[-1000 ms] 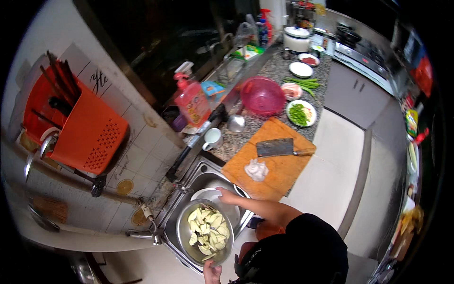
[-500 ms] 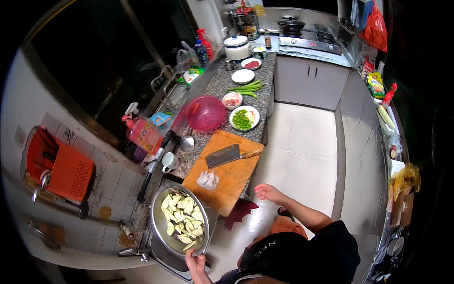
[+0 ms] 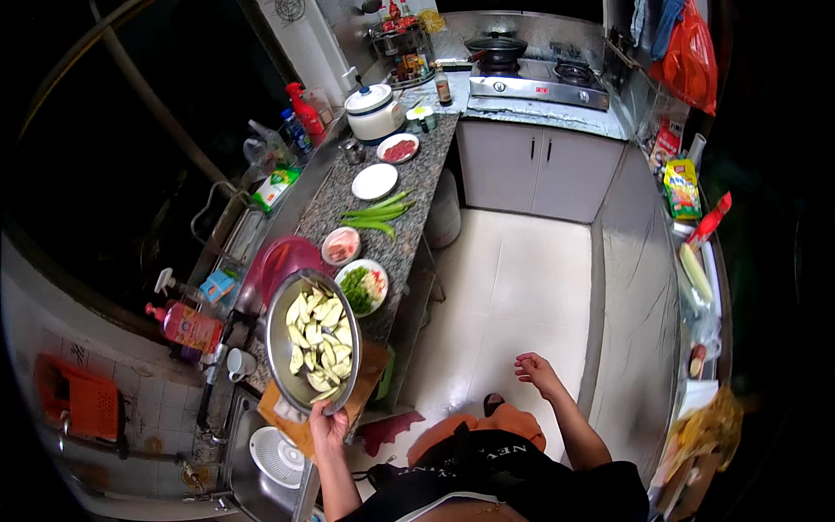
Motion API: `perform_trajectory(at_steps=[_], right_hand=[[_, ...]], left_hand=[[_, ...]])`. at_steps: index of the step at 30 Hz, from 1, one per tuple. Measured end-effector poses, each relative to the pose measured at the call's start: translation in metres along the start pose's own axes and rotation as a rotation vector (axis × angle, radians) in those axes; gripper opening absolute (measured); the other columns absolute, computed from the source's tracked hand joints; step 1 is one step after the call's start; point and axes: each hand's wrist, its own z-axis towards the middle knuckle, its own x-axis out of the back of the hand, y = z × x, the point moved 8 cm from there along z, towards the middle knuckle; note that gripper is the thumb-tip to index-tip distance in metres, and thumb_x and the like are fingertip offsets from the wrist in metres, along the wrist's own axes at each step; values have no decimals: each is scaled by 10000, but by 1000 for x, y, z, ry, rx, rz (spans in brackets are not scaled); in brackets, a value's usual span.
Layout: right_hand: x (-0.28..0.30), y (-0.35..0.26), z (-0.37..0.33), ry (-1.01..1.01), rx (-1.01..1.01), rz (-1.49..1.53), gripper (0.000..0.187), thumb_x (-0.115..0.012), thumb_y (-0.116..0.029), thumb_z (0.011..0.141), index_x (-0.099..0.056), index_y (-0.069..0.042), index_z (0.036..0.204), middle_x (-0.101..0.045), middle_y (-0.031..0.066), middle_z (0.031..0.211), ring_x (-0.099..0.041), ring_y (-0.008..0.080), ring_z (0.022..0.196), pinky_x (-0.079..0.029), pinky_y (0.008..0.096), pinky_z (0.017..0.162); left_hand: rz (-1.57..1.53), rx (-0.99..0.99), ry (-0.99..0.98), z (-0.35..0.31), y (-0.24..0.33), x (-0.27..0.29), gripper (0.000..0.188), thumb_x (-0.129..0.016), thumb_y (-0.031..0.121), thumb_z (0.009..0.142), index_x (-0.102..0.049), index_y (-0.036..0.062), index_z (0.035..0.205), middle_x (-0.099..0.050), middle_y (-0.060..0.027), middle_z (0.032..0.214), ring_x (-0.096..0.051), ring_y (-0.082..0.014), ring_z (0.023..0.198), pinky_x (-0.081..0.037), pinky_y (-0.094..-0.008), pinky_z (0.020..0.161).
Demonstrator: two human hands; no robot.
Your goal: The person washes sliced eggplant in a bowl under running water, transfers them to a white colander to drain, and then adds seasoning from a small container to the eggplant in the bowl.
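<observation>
My left hand (image 3: 329,426) grips the near rim of a steel bowl (image 3: 278,344). Cut eggplant pieces (image 3: 320,339) with pale flesh and dark skin lie in it. The bowl is held over the wooden cutting board (image 3: 370,365) and hides most of it. At the board's near left, a crumpled white cloth-like thing (image 3: 285,409) shows in part. Away from the counter, my right hand (image 3: 537,374) hangs over the floor, empty, its fingers loosely bent and apart.
Along the counter stand a pink basin (image 3: 287,252), a plate of chopped greens (image 3: 380,304), a meat bowl (image 3: 341,247), green peppers (image 3: 376,216), a white plate (image 3: 375,182) and a white pot (image 3: 372,113). A white colander (image 3: 277,456) sits in the sink (image 3: 239,444). The stove (image 3: 539,83) is at the back.
The bowl of eggplant has moved from above the sink to over the cutting board, carried by my left hand. The sink and colander now show. My view has turned, and my right hand appears farther right.
</observation>
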Motion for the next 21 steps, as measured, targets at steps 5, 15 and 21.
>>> perform_trajectory(at_steps=[5,15,21], right_hand=[[46,-62,68,-9,39,25,175,-447,-184,872,-496,-76,1000,-548,46,920,-539,134,791,-467,264,672],[29,-191,275,-232,-38,39,228,-473,-217,862,-489,-69,1035,-551,57,971,-540,153,838,-457,284,721],[26,-316,422,-281,-10,-65,259,-493,-269,852,-497,-76,1025,-559,32,931,-536,138,820,-450,280,701]], left_hand=[[48,9,-12,76,-51,-94,174,-452,-5,715,-473,-50,882,-569,-123,732,-543,-153,537,-482,-198,459],[91,-117,40,256,-70,-190,167,-468,22,725,-495,-19,885,-593,-106,773,-588,-189,627,-505,-252,498],[-9,-164,149,333,-72,-237,148,-456,22,725,-495,-10,864,-586,-84,742,-562,-161,561,-478,-221,462]])
